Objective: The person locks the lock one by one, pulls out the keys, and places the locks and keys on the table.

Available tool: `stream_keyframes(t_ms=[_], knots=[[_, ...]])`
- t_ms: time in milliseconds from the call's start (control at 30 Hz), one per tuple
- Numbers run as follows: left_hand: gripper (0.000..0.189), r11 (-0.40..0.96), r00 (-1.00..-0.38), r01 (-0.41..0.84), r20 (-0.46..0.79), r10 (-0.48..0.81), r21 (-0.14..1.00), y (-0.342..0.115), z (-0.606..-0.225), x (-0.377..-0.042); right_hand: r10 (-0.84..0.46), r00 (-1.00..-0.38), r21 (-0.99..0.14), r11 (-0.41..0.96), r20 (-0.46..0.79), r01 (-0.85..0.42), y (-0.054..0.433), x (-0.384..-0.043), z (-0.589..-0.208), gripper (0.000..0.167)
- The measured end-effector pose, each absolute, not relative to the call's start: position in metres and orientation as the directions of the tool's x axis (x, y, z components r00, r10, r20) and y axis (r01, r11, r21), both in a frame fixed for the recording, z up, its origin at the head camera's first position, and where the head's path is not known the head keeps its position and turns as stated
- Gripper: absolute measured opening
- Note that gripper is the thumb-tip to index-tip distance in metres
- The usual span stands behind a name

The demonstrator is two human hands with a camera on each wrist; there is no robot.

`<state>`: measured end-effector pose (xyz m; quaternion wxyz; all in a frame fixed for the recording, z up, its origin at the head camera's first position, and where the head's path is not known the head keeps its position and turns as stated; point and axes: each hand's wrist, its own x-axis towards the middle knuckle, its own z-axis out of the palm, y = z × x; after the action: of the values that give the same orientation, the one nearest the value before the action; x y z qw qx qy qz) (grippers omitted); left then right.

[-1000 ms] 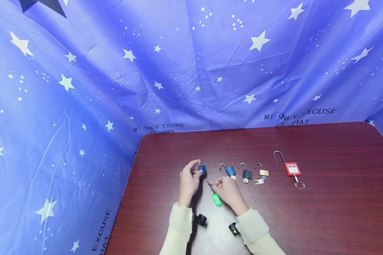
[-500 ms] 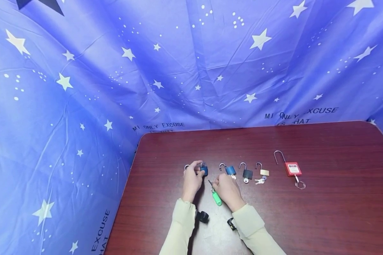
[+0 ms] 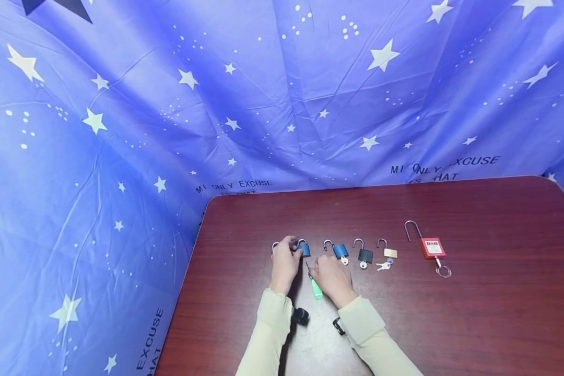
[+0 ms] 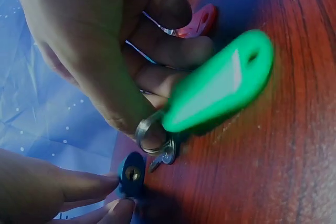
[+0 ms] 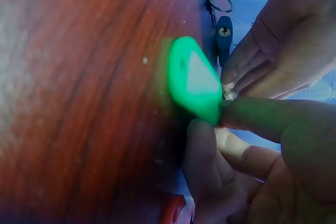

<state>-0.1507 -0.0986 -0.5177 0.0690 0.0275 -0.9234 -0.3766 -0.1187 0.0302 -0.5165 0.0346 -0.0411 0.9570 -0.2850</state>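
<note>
In the head view my left hand (image 3: 284, 266) pinches a small blue padlock (image 3: 304, 249) upright between thumb and fingers, shackle up. Its keyhole faces my right hand in the left wrist view, where the padlock (image 4: 132, 174) stands just above the table. My right hand (image 3: 333, 279) pinches a key (image 3: 308, 268), its tip a short way from the padlock. From the key's ring (image 4: 149, 134) hangs a green key tag (image 4: 223, 85). Right-hand fingers partly hide the key.
Right of my hands lie a blue padlock (image 3: 340, 250), a black padlock (image 3: 365, 256) and a brass padlock (image 3: 390, 253), shackles open, keys alongside. Farther right is a red padlock (image 3: 433, 248) with a long shackle and ring. A metal loop (image 3: 274, 244) shows behind my left hand.
My left hand has moved right and slightly nearer with the padlock, closer to the key. The metal loop has come into sight behind it. My right hand has barely moved; the green tag has swung.
</note>
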Motion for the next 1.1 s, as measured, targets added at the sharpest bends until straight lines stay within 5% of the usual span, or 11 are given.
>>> stream_keyframes(t_ms=[367, 700, 900, 1100], knots=[[0.025, 0.735, -0.983, 0.037, 0.157, -0.096, 0.677, -0.092, -0.510, -0.149, -0.081, -0.996, -0.599, 0.800, -0.031, -0.046, 0.044, -0.116, -0.505, 0.042], [0.023, 0.664, -0.985, 0.108, 0.168, -0.027, 0.740, -0.076, -0.502, -0.143, 0.005, -0.993, -0.597, 0.799, 0.121, -0.069, 0.070, -0.117, -0.502, 0.012], [0.022, 0.613, -0.993, 0.101, 0.121, 0.008, 0.784, -0.062, -0.506, -0.140, 0.031, -0.988, -0.600, 0.798, 0.150, -0.066, 0.082, -0.118, -0.507, 0.032], [0.011, 0.553, -0.996, 0.092, 0.076, 0.051, 0.828, -0.048, -0.510, -0.137, 0.027, -0.988, -0.576, 0.815, 0.149, -0.065, 0.089, -0.119, -0.516, 0.035]])
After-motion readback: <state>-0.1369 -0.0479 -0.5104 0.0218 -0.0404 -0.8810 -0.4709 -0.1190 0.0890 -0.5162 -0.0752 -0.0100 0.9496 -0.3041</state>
